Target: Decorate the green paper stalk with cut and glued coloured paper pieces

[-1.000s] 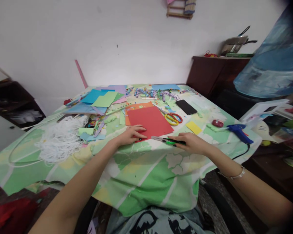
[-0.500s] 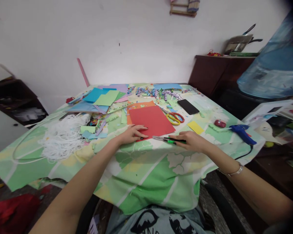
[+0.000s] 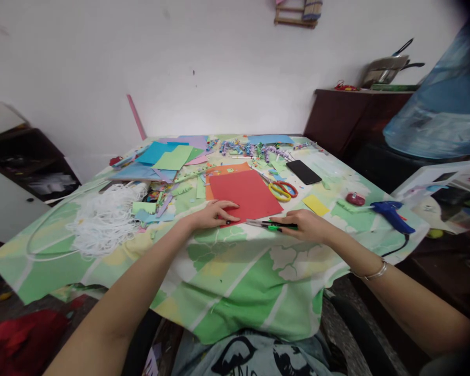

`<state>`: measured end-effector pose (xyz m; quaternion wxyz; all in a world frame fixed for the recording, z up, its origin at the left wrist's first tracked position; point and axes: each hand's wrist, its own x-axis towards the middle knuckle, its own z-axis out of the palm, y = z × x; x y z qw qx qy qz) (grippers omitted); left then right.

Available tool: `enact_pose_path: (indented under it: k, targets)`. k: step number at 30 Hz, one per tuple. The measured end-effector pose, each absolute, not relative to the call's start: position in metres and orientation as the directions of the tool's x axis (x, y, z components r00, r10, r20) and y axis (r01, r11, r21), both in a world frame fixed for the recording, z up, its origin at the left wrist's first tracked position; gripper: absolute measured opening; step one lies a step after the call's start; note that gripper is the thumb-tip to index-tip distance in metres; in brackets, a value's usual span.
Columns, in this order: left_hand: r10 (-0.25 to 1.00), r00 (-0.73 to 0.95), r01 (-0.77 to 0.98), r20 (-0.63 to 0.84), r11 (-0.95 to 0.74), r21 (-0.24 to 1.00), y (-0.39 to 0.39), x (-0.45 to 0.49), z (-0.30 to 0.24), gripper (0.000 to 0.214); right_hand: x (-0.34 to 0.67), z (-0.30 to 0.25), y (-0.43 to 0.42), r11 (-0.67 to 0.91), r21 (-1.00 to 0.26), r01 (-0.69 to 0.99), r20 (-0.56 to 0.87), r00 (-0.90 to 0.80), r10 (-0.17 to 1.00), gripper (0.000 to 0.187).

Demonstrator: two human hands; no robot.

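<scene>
A red sheet of paper (image 3: 245,193) lies near the front edge of the table, partly over an orange sheet (image 3: 235,168). My left hand (image 3: 213,214) rests on its lower left corner, fingers stretched out and apart over the paper. My right hand (image 3: 303,225) is wrapped round a utility knife (image 3: 272,225) with a green and black handle. Its silver blade points left and meets the front edge of the red sheet. Just past the sheet's right side lie scissors (image 3: 280,191) with red and yellow handles.
Coloured sheets (image 3: 166,156) and a heap of white cord (image 3: 102,222) lie to the left. Curled paper strips (image 3: 254,150) are at the back. On the right are a black phone (image 3: 304,172), a yellow paper piece (image 3: 315,205) and a blue glue gun (image 3: 392,215).
The view has shifted very slightly. Both hands, the knife and the red sheet keep nearly the same places relative to one another.
</scene>
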<state>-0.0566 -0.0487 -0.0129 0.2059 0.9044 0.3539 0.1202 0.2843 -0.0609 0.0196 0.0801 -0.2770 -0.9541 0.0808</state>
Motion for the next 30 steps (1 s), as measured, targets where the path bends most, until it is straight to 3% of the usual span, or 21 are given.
enact_pose_path:
  k: [7, 23, 30]
  targets:
    - [0.665, 0.736, 0.507, 0.127, -0.666, 0.547, -0.0462, -0.0578, -0.0097, 0.027, 0.2812, 0.0171, -0.0609, 0.824, -0.189, 0.535, 0.105, -0.823, 0.558, 0.043]
    - [0.731, 0.680, 0.516, 0.057, -0.533, 0.670, -0.0468, -0.0617, -0.0118, 0.021, 0.2788, 0.0173, -0.0654, 0.807, -0.156, 0.570, 0.075, -0.808, 0.585, 0.043]
    - [0.674, 0.738, 0.472, 0.024, -0.542, 0.695, -0.0427, -0.0666, -0.0104, 0.023, 0.2811, 0.0192, -0.0661, 0.799, -0.156, 0.580, 0.033, -0.806, 0.592, 0.043]
